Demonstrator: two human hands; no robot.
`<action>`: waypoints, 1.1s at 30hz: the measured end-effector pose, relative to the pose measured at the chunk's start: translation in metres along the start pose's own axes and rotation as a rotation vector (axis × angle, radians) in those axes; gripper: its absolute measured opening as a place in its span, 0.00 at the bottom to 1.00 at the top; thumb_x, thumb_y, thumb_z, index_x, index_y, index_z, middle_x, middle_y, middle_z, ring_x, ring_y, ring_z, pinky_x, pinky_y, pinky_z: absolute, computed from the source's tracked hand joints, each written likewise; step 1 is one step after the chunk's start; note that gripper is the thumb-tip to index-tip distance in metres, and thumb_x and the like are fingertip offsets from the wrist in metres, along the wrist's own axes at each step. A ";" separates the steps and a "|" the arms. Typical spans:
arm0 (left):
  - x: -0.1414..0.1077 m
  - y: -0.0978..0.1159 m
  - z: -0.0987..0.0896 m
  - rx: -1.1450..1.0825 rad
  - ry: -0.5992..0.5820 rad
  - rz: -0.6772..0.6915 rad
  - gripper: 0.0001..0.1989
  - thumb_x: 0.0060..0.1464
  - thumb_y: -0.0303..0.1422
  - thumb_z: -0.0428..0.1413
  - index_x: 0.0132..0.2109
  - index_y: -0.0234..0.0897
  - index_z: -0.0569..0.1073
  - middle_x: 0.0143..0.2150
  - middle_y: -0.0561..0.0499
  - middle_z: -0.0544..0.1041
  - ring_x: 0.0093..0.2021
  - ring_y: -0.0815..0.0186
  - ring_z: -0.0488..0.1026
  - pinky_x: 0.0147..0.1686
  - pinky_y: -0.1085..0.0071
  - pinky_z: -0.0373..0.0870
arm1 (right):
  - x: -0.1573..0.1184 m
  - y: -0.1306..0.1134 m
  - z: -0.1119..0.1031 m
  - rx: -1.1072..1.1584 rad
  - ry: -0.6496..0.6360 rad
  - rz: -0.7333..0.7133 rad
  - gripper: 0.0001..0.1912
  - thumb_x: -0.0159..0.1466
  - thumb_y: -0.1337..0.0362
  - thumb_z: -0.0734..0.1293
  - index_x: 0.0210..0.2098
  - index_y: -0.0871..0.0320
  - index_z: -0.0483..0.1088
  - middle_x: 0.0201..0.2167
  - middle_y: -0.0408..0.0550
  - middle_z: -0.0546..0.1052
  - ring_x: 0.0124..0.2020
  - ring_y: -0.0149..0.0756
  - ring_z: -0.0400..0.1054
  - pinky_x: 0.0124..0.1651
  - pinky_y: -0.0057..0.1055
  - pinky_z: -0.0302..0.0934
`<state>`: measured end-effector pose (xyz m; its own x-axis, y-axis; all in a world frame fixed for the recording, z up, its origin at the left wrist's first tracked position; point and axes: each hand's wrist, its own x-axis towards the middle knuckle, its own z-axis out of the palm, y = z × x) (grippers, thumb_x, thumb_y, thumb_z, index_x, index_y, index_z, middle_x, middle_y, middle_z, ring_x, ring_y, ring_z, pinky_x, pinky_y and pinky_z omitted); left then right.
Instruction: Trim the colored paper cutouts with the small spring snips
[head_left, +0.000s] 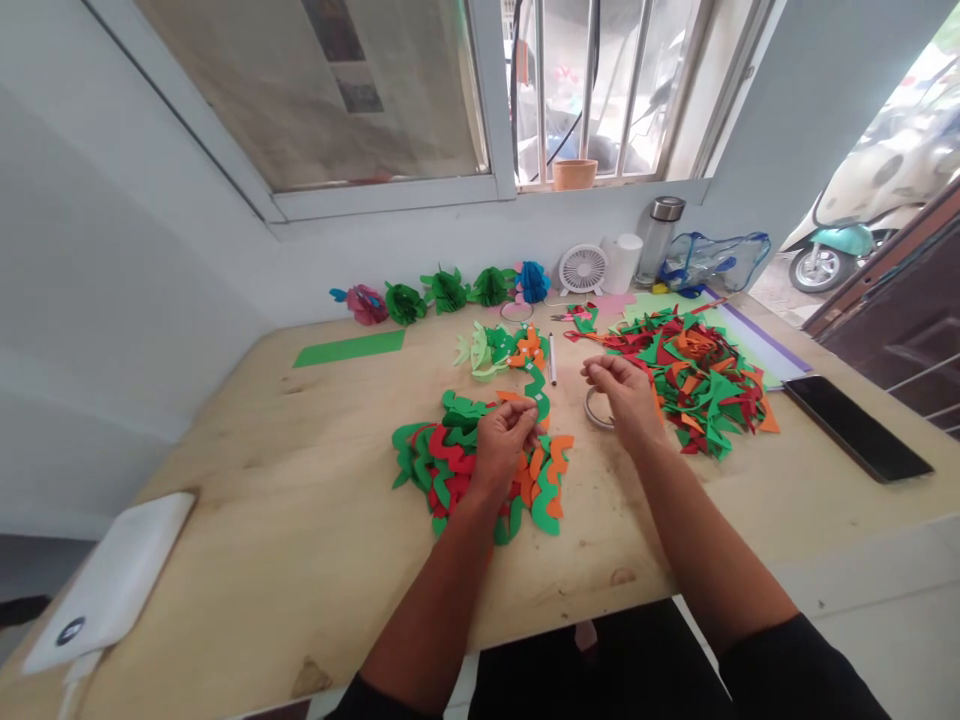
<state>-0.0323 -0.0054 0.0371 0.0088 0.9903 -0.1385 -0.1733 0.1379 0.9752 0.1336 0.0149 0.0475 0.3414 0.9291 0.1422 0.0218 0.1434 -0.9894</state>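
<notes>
My left hand (504,438) is closed in a pinch at the edge of a wavy green paper strip (537,382), which has small white squares on it. Beneath that hand lies a pile of wavy green, red and orange paper cut-outs (450,455). My right hand (624,392) hovers to the right with thumb and fingertips pressed together; anything between them is too small to make out. Just below its fingers, a roll of tape (591,412) lies flat on the table, partly hidden by the hand. A pen (553,358) rests between the two hands, farther back.
Green, red and orange paper scraps (709,375) are heaped right, near a phone (859,428). Several folded paper ornaments (448,290), a small fan (583,270) and a bottle (660,240) line the wall. A green paper strip (349,348) and a white device (112,580) lie left.
</notes>
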 end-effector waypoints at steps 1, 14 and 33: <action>0.000 0.000 0.000 -0.003 0.001 0.001 0.10 0.42 0.36 0.60 0.30 0.33 0.73 0.19 0.55 0.71 0.16 0.75 0.65 0.19 0.79 0.61 | 0.003 -0.002 -0.010 -0.042 -0.004 -0.022 0.11 0.54 0.58 0.66 0.31 0.58 0.71 0.29 0.45 0.76 0.31 0.32 0.68 0.37 0.31 0.61; -0.020 -0.014 0.018 0.408 -0.457 0.359 0.06 0.53 0.33 0.51 0.32 0.37 0.71 0.28 0.51 0.74 0.30 0.68 0.71 0.32 0.72 0.67 | -0.005 0.022 -0.084 -1.216 -0.254 -0.244 0.12 0.59 0.67 0.61 0.36 0.55 0.75 0.36 0.49 0.78 0.39 0.41 0.67 0.43 0.34 0.57; -0.043 -0.038 0.053 0.872 -0.920 0.694 0.07 0.58 0.26 0.46 0.41 0.37 0.66 0.60 0.43 0.66 0.64 0.63 0.55 0.61 0.57 0.51 | 0.006 0.030 -0.081 -1.340 -0.414 -0.352 0.14 0.63 0.64 0.57 0.36 0.53 0.75 0.55 0.52 0.67 0.59 0.50 0.49 0.54 0.49 0.48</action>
<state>0.0266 -0.0527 0.0148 0.8510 0.4730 0.2281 0.2366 -0.7331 0.6377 0.2124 -0.0028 0.0168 -0.1537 0.9770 0.1475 0.9726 0.1759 -0.1517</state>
